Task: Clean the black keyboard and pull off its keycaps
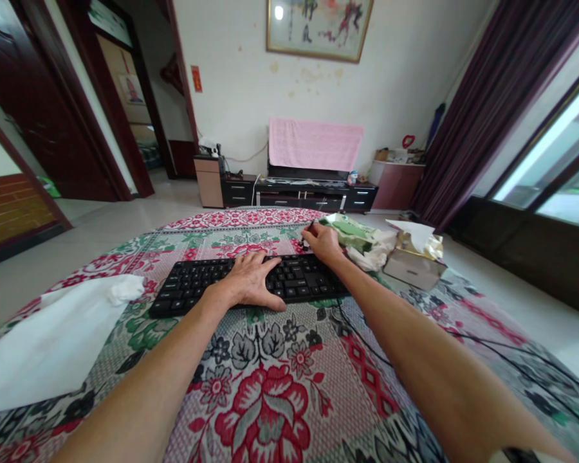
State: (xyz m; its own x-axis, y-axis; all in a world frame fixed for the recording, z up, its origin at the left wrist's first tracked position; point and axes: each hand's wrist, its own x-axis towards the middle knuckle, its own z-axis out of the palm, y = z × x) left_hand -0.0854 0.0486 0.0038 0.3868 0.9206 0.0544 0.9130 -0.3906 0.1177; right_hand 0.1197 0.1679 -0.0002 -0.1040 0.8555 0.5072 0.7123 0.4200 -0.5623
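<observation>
A black keyboard [299,276] lies across the patterned tablecloth, its cable leaving from the side nearer me. My left hand [251,280] rests on the middle of the keyboard, fingers spread and thumb over its near edge. At the keyboard's far right edge, my right hand [322,241] is closed in a pinch. A small dark thing shows at its fingertips, too small to name. Several tiny dark pieces [303,245] are on the cloth just beside those fingers.
Right of my right hand are a green-and-white tissue pack [350,228], crumpled tissue [369,257] and a tissue box [415,267]. A white cloth or paper sheet [53,341] covers the table's left side. Black cable [367,341] runs along the right. A TV cabinet [299,196] stands beyond.
</observation>
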